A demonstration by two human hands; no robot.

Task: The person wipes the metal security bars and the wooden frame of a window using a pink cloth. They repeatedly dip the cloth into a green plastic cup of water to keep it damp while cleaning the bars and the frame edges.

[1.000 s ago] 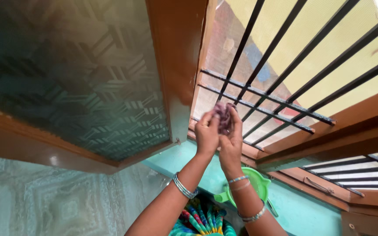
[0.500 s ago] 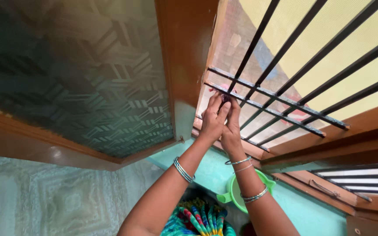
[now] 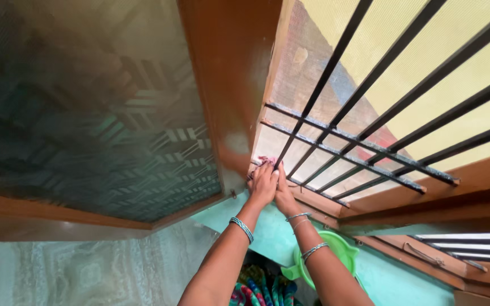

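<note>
Pinkish cloth [image 3: 266, 161] bunched against window grille [image 3: 336, 148]

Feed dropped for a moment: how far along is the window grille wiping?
Done: nothing looks clearly finished; the black bars look dusty. In hand: both hands, left hand and right hand, press a cloth at the grille's lower corner by the wooden frame. Left: the other bars.

- The black window bars [image 3: 370, 102] stand close together; the gaps look narrow, fingers at most.
- A mesh screen [image 3: 404, 68] closes the opening behind the bars.
- The open wooden shutter [image 3: 228, 85] with patterned glass [image 3: 86, 113] walls off the left.
- Below the sill [image 3: 319, 199], room stays open above the green tub [image 3: 336, 252].
</note>
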